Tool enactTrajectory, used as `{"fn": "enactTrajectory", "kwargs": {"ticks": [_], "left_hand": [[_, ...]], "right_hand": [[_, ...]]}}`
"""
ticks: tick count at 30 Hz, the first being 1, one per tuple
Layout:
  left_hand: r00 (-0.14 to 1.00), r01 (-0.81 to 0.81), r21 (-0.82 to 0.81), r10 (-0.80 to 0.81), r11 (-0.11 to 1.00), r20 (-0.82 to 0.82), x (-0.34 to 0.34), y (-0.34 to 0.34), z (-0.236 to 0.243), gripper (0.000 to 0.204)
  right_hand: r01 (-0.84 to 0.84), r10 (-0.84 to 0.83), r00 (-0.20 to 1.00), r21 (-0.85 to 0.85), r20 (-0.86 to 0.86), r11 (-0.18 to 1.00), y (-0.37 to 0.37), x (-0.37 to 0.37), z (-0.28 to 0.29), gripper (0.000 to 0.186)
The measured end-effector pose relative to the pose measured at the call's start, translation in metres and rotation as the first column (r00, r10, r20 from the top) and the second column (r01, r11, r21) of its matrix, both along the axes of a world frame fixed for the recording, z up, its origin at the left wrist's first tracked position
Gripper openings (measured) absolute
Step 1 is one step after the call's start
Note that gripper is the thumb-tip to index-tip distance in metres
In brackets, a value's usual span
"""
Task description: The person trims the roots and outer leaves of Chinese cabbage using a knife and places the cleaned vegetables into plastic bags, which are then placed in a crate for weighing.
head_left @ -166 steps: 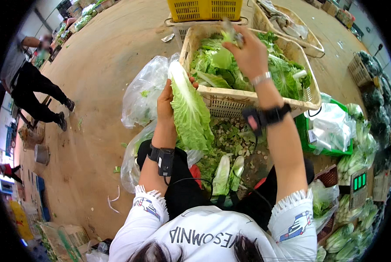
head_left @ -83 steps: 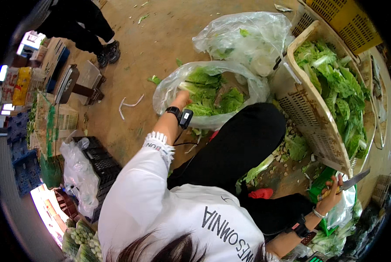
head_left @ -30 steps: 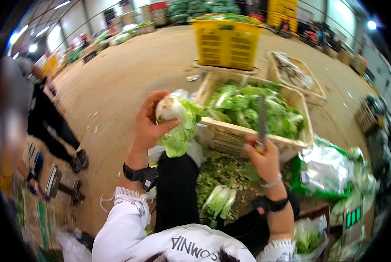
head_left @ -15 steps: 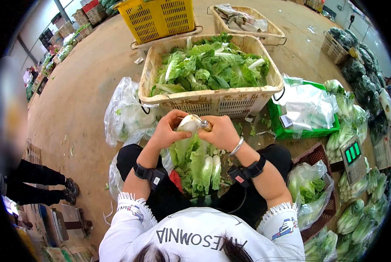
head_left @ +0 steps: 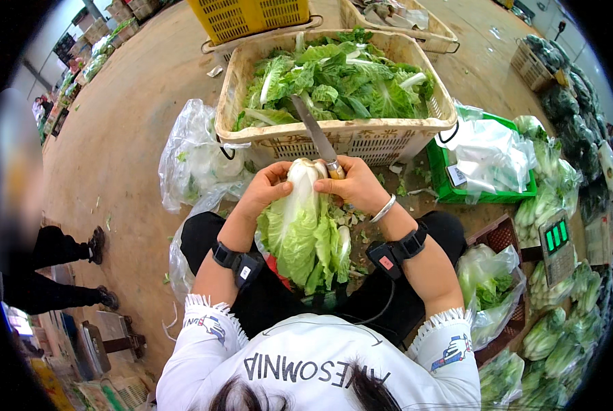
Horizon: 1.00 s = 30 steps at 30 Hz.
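1. One head view examined. Writing: a line of large dark capitals runs upside down across the chest of the white shirt (head_left: 306,342); a printed hand motif marks each sleeve.
2. Labels: a small white tag with a dark printed pattern (head_left: 456,175) sits on the near left part of the green crate (head_left: 488,197). The left wrist unit (head_left: 246,270) bears a pale label, the right wrist unit (head_left: 386,264) a reddish one. Dark characters mark the front rim of the cream crate (head_left: 255,135). Green figures glow on the scale (head_left: 557,236) at right.
3. Containers: the cream crate is heaped with loose leaves (head_left: 347,85). The green crate holds white plastic bags (head_left: 495,152). The maroon crate (head_left: 502,227) holds a clear bag of greens (head_left: 490,291). A yellow crate (head_left: 252,24) stands behind the cream crate; contents cannot be told. Beside it, a pale crate (head_left: 443,42) contains crumpled material.
4. Cabbage (head_left: 294,229): held between both hands, over the lap, white base up, leaves hanging down.
5. Left hand (head_left: 272,188): thumb and fingers pinch the cabbage near its base.
6. Right hand (head_left: 358,185): curled round the handle of the knife (head_left: 315,130), thumb beside the cabbage base. Blade slants up and left toward the cream crate; contact with its rim cannot be told.
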<state>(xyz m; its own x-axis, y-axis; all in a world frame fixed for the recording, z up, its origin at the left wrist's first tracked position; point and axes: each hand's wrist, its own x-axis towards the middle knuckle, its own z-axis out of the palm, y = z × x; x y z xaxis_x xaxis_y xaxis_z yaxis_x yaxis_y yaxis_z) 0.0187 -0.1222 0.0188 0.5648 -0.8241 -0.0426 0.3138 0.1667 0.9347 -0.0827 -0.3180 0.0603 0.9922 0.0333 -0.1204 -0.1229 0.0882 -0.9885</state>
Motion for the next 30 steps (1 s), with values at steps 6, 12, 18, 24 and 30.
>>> {"fn": "enactTrajectory", "kwargs": {"ticks": [6,12,18,24,30], "left_hand": [[0.878,-0.166,0.16,0.072,0.973,0.473,-0.027,-0.009,-0.012,0.053],[0.874,-0.08,0.26,-0.058,0.962,0.482,-0.005,0.005,0.003,0.06],[0.999,0.001,0.007,0.0,1.0,-0.037,-0.002,0.018,0.011,0.063],[0.996,-0.068,-0.003,0.067,0.998,-0.057,-0.006,0.012,0.0,0.052],[0.905,-0.107,0.247,-0.009,0.963,0.425,-0.018,0.015,0.0,0.056]], "right_hand": [[0.253,-0.171,0.963,-0.465,0.21,0.848,0.008,-0.002,-0.013,0.041],[-0.065,0.08,0.997,-0.482,0.011,0.874,-0.009,0.005,0.002,0.029],[0.092,-0.089,0.996,-0.191,0.024,0.977,-0.012,0.015,0.012,0.033],[0.073,-0.035,0.994,-0.405,0.1,0.912,0.02,0.02,-0.001,0.04],[0.032,0.109,0.977,-0.625,0.185,0.78,0.026,0.018,0.0,0.036]]}}
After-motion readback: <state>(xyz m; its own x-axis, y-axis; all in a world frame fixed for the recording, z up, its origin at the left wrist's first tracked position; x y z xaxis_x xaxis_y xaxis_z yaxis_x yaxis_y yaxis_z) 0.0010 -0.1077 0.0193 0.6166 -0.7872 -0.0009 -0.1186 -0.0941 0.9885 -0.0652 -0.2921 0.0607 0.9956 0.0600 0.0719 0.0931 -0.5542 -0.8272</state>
